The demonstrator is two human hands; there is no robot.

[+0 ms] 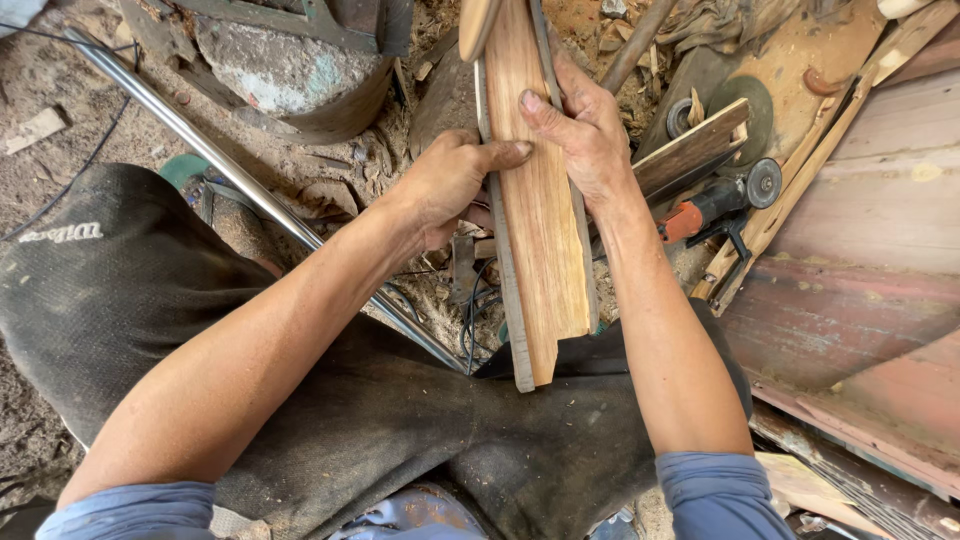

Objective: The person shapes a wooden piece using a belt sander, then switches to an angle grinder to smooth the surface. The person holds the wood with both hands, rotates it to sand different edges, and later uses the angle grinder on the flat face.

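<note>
Both hands clamp a long wooden plank (535, 215) standing on its end against the lap. The left hand (450, 180) wraps its left edge, thumb across the face; the right hand (585, 135) grips opposite. Just right of the grip lies an orange angle grinder (715, 205); left, beyond the wrist, a metal pipe (230, 170).
</note>
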